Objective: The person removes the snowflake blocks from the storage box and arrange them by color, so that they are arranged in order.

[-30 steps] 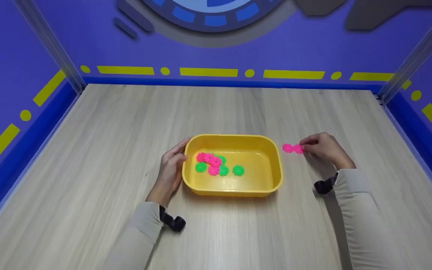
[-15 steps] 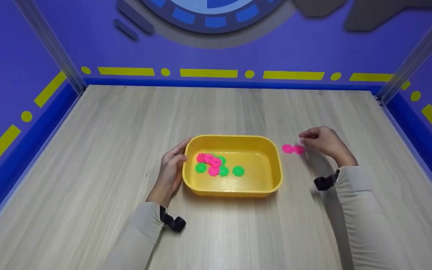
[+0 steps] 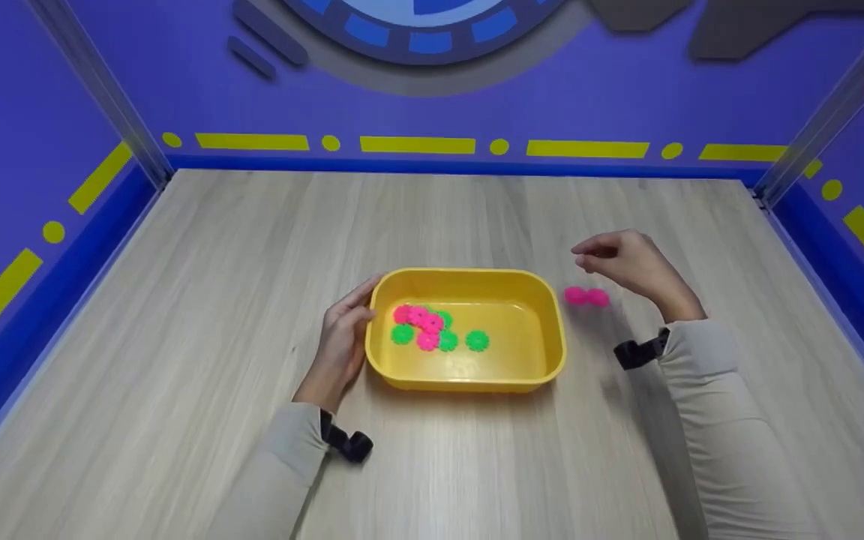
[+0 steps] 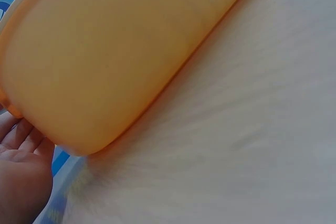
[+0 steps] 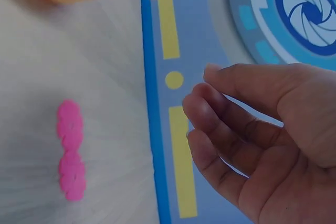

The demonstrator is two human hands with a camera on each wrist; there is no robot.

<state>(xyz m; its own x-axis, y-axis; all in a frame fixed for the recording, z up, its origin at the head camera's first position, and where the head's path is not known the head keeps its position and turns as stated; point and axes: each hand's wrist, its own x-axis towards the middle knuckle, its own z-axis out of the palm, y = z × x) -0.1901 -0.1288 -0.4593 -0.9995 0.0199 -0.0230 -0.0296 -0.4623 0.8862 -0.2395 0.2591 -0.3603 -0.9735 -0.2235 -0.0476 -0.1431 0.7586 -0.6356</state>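
Note:
At the middle of the table stands a yellow plastic bin (image 3: 469, 386). My left hand (image 3: 338, 337) grips its left side, thumb at the rim and fingers along the outer wall; the left wrist view shows this hand (image 4: 23, 177) at the bin's edge. Two pink notched discs (image 3: 586, 296), joined or overlapping in a row, lie on the table right of the bin. Above and behind them hovers my right hand (image 3: 631, 262), fingers loosely curled. The right wrist view shows nothing between its thumb and fingers, with the pink discs (image 5: 72, 150) lying apart from it.
In the bin's left half lie several pink discs (image 3: 430, 322) in a cluster and several green discs (image 3: 477, 340). The wooden tabletop (image 3: 214, 300) is walled at the back and both sides by blue panels (image 3: 432, 112). Each wrist wears a black camera (image 3: 638, 354).
My right hand has let go of the pink discs, lifted, and moved away toward the back and left. The discs stay on the table. My left hand keeps its hold on the bin.

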